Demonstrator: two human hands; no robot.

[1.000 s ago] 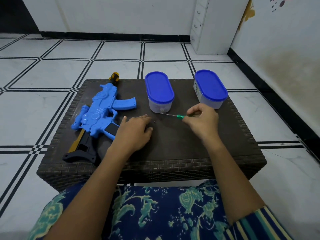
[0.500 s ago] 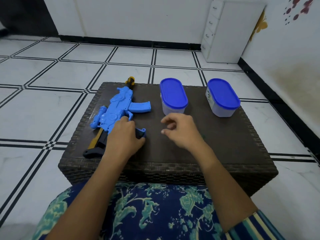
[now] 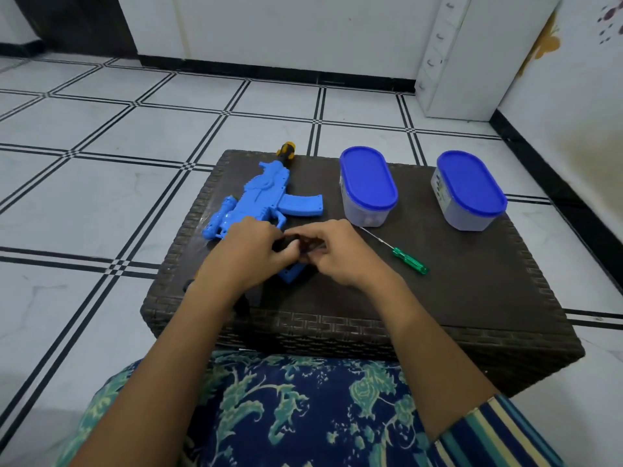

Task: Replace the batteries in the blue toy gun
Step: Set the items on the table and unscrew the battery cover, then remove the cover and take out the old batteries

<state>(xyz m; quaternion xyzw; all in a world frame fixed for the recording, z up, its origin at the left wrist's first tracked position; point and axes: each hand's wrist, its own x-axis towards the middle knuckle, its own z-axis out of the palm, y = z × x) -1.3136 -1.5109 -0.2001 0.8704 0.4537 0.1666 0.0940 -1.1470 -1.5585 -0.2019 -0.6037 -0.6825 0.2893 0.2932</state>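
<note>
The blue toy gun [image 3: 266, 197] lies on the left part of a dark wicker table [image 3: 472, 291], its orange-tipped muzzle pointing away from me. My left hand [image 3: 249, 257] grips the gun around its handle and hides the rear of the toy. My right hand [image 3: 340, 257] meets it from the right, its curled fingers pinching a black battery cover [image 3: 296, 240] on the handle. The blue end of the handle [image 3: 291, 274] sticks out below the hands. A green-handled screwdriver [image 3: 409, 261] lies loose on the table, just right of my right hand.
Two oval containers with blue lids stand at the back of the table, one in the middle [image 3: 367, 176] and one at the right [image 3: 470, 183]. A white drawer cabinet [image 3: 472, 62] stands on the tiled floor behind. My lap, in patterned cloth, is against the table's near edge.
My right hand has let go of the screwdriver, which now lies on the table, and moved left to the gun's handle. My left hand moved onto the handle and grips it.
</note>
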